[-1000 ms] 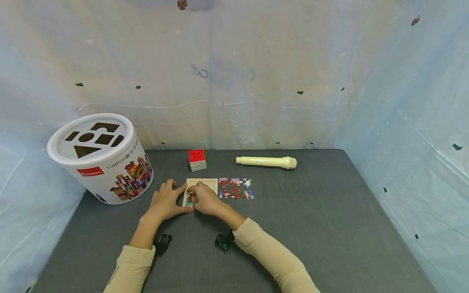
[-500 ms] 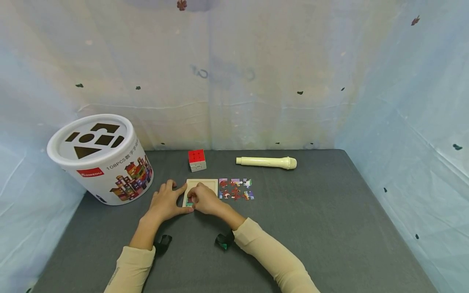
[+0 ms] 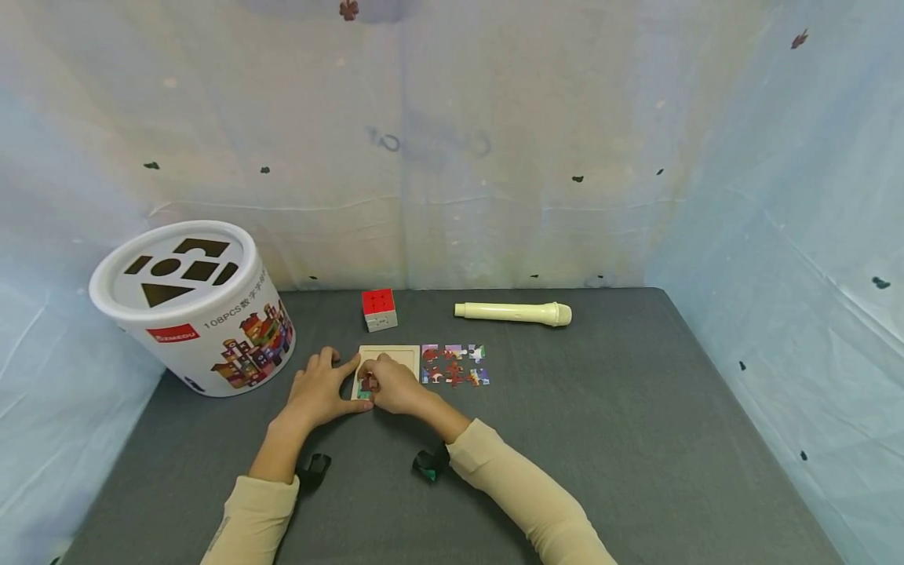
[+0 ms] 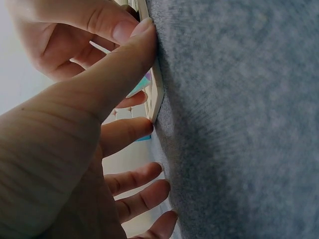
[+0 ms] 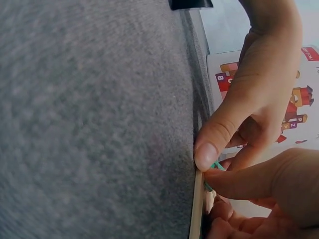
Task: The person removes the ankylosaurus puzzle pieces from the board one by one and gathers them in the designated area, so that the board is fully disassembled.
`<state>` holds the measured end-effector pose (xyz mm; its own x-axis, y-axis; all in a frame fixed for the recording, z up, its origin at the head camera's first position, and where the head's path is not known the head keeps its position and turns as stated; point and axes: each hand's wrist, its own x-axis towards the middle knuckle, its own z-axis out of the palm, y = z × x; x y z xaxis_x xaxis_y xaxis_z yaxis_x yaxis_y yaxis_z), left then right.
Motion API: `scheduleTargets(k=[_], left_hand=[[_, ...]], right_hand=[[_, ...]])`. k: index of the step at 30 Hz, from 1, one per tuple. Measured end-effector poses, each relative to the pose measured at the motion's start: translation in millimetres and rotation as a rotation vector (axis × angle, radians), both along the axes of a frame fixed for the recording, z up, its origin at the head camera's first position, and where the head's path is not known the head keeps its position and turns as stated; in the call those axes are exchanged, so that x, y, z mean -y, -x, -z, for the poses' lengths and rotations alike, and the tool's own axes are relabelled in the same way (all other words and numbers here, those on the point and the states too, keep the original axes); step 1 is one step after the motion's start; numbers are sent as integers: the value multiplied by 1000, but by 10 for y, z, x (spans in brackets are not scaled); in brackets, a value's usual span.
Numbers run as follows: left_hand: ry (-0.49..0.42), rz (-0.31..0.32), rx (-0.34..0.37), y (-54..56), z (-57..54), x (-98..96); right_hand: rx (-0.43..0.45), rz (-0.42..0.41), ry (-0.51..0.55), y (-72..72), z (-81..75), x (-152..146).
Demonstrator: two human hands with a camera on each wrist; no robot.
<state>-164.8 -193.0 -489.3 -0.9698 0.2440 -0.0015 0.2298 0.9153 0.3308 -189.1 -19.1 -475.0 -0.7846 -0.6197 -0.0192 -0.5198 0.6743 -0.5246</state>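
A shallow wooden puzzle tray [image 3: 406, 353] lies flat on the dark cloth, its lower left corner carrying a bit of coloured picture. My left hand [image 3: 321, 388] holds that corner, thumb along the near edge and index finger at the left side; its other fingers are spread loosely. Bent over the tray, my right hand [image 3: 397, 386] pinches a small jigsaw piece between thumb and fingers. In the left wrist view the teal and purple piece [image 4: 140, 86] shows tilted at the tray's rim. My fingers hide most of it.
Several loose jigsaw pieces [image 3: 454, 375] lie in rows right of the tray. Behind stand a red-topped puzzle cube [image 3: 380, 311] and a lying cream toy microphone [image 3: 512, 313]. A large white block bucket [image 3: 191, 329] stands at the left. A pale curtain [image 3: 494, 157] closes off the back.
My right fingers shift very slightly over the tray's lower left corner. The left hand, the tray and the loose pieces stay in place.
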Motion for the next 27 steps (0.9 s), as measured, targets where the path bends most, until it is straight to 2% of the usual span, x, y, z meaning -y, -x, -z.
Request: scheduleTargets(k=[6,16,27], left_hand=[[2,3,0,-2,11,2],[15,10,-13,-24,18,9],[23,15,-14,-32,23,5]], right_hand=[[18,15,51,4,26,-1],[128,39,221,26,80,-54],[213,38,305,83,117,-106]])
